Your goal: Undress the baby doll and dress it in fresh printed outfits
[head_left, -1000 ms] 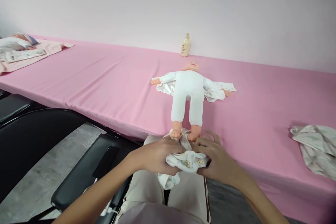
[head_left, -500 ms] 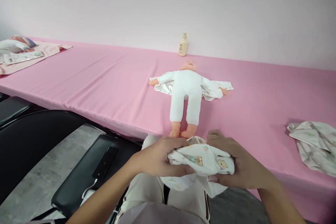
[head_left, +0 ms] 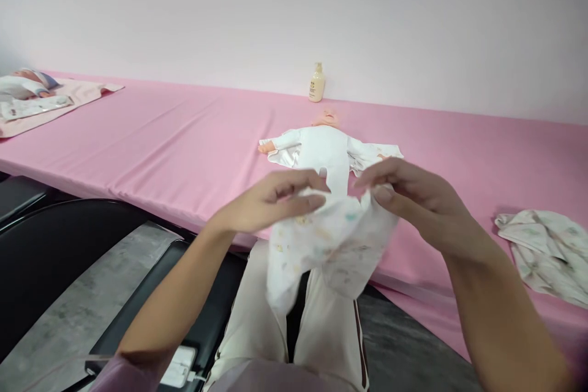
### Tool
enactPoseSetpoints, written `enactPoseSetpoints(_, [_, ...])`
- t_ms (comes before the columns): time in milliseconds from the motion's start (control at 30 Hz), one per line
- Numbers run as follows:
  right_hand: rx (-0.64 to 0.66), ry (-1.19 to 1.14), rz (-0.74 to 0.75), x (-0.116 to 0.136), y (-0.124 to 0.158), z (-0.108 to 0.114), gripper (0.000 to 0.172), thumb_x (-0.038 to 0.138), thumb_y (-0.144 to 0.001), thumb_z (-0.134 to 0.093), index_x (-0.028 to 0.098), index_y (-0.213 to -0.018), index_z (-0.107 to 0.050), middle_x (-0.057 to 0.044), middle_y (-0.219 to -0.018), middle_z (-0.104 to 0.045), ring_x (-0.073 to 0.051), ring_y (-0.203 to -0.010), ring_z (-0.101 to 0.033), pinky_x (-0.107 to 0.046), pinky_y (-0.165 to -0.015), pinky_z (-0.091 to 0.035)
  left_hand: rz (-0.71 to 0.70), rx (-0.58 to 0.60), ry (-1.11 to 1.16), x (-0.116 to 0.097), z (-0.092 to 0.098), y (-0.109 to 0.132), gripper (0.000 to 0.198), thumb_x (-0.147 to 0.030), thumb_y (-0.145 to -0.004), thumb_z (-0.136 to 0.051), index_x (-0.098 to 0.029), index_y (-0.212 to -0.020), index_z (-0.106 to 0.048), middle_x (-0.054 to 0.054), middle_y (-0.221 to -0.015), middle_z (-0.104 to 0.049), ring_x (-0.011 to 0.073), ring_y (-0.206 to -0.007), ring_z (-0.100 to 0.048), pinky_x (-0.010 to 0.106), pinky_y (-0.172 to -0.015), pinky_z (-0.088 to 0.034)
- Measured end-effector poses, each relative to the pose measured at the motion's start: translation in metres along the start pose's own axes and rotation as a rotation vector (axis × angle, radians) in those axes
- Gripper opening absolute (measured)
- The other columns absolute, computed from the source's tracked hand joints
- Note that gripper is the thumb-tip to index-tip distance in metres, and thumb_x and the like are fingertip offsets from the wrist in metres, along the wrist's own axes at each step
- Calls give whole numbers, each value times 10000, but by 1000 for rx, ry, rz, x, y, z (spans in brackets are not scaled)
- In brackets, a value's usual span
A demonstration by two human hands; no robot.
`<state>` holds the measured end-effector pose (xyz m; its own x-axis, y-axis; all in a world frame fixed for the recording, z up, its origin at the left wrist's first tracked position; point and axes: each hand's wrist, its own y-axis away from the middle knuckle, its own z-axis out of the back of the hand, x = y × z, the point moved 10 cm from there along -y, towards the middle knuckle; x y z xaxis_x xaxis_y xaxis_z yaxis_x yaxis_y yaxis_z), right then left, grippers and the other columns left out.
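Observation:
Small white baby pants (head_left: 321,239) with faint coloured prints hang from both my hands above my lap, blurred by motion, legs downward. My left hand (head_left: 280,199) pinches the top edge on its left side. My right hand (head_left: 408,196) grips the same edge at the right, thumb in front. Beyond them a baby doll (head_left: 324,144) in white lies on its back, arms spread, with a printed shirt (head_left: 285,156) under its arms. The pants and my hands cover the doll's lower legs and feet.
A pump bottle (head_left: 316,82) stands by the wall behind the doll. At right lies a crumpled printed cloth (head_left: 546,251) on the pink table (head_left: 184,141). Another doll (head_left: 22,86) rests far left on a pink cloth. Black chairs (head_left: 68,245) stand at the near left.
My hands have risen toward the doll with the pants. The bunched cloth has opened out and now hangs down. The doll has not been moved.

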<state>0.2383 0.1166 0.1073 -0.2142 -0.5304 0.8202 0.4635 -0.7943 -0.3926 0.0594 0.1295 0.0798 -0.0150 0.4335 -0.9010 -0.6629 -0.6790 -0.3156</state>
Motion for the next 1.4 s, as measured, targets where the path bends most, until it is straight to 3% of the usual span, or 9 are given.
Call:
enactPoseSetpoints(167, [58, -16, 388, 65, -46, 20, 346, 303, -938, -899, 360, -1241, -743, 31, -949, -691, -147, -734, -641, -278, -548, -532, -247, -38, -164, -55, 46, -40, 316, -361, -953, -849, -188, -1177, -707, 59, -1061, -734, 192, -908, -712, 326, -797, -592])
enactPoseSetpoints(300, [392, 300, 96, 20, -85, 17, 193, 433, -999, -853, 263, -1043, -773, 83, -805, -644, -65, -639, -602, -174, -503, -437, -169, 86, -462, -49, 62, -76, 349, -390, -861, -904, -170, -1093, -763, 41, -1035, -735, 209, -978, -720, 333, -860, -579])
enactPoseSetpoints(367, [430, 423, -55, -2, -99, 32, 395, 493, -1107, -658, 171, -902, -762, 90, -765, -617, -18, -620, -577, -139, -526, -401, -90, 164, -551, -37, 66, -90, 313, -460, -906, -854, -170, -967, -752, 12, -928, -692, 193, -917, -717, 326, -841, -569])
enactPoseSetpoints(467, [371, 549, -84, 4, -113, 52, 550, 466, -1120, -460, 70, -858, -739, 114, -744, -586, 16, -702, -605, -147, -607, -370, -50, 192, -621, -37, 75, -103, 522, -557, -1098, -559, -146, -791, -653, -13, -800, -553, 144, -819, -680, 338, -834, -549])
enactPoseSetpoints(667, [152, 630, -46, 38, -127, 76, 388, 322, -1001, -521, 14, -989, -757, 110, -882, -742, -134, -1097, -736, -227, -717, -435, -154, 248, -761, -67, 85, -119, 573, -418, -1142, -278, -31, -878, -608, -16, -878, -485, 102, -1009, -594, 496, -1005, -454])
enactPoseSetpoints(967, [70, 753, -84, 19, -151, 103, 686, 433, -920, -337, -40, -1184, -758, 35, -1152, -791, -241, -1295, -661, -140, -606, -281, -417, 83, -994, -106, 111, -135, 499, -529, -1066, -627, -111, -797, -669, -3, -744, -550, 212, -1131, -532, 566, -1131, -433])
enactPoseSetpoints(1200, [143, 304, -93, 20, -137, 75, 316, 333, -931, -684, 30, -1018, -656, 133, -867, -739, -46, -944, -746, -141, -663, -407, -326, 290, -954, -78, 96, -126, 505, -557, -998, -702, -133, -752, -579, -42, -787, -486, 94, -941, -509, 397, -998, -471])
enactPoseSetpoints(1300, [97, 27, -90, 16, -129, 67, 284, 300, -997, -665, 98, -838, -544, 161, -682, -660, 24, -655, -657, -165, -636, -442, -234, 266, -923, -65, 99, -126, 525, -541, -1030, -623, -133, -714, -521, -56, -785, -422, 139, -996, -650, 381, -956, -464])
enactPoseSetpoints(1400, [76, 168, 54, 28, -126, 68, 338, 370, -973, -660, 75, -825, -583, 145, -739, -684, -12, -789, -706, -210, -664, -442, -244, 218, -975, -66, 110, -132, 467, -466, -1038, -677, -145, -712, -584, -31, -773, -545, 205, -1131, -671, 432, -1053, -485])
